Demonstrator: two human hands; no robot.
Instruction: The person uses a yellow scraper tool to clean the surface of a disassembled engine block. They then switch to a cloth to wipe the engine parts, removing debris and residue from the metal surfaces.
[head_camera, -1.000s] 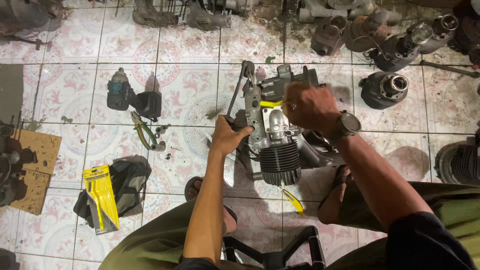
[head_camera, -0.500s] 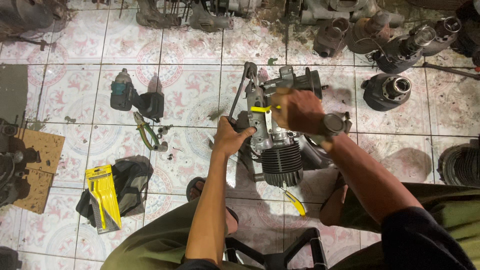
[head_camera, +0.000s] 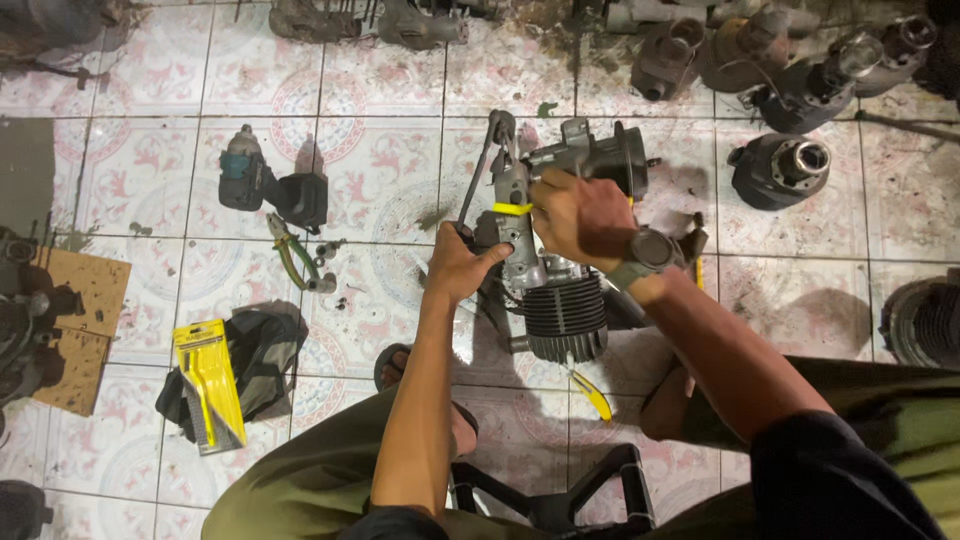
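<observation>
1. The engine (head_camera: 560, 270) sits on the tiled floor (head_camera: 380, 170), between the person's knees.
2. The left hand (head_camera: 462, 265) is wrapped around the engine's side.
3. The right hand (head_camera: 580, 215) is closed on a yellow tool (head_camera: 512, 209); most of the tool is hidden.

- Only one view: a camera worn on the person's head, aimed steeply down at the tiled floor (head_camera: 150, 60).
- It sits close above the work; the forearms enter from the bottom edge, and the left hand (head_camera: 462, 266) and right hand (head_camera: 580, 215) meet at the engine block (head_camera: 560, 290) near frame centre.
- No second view shares the scene.
</observation>
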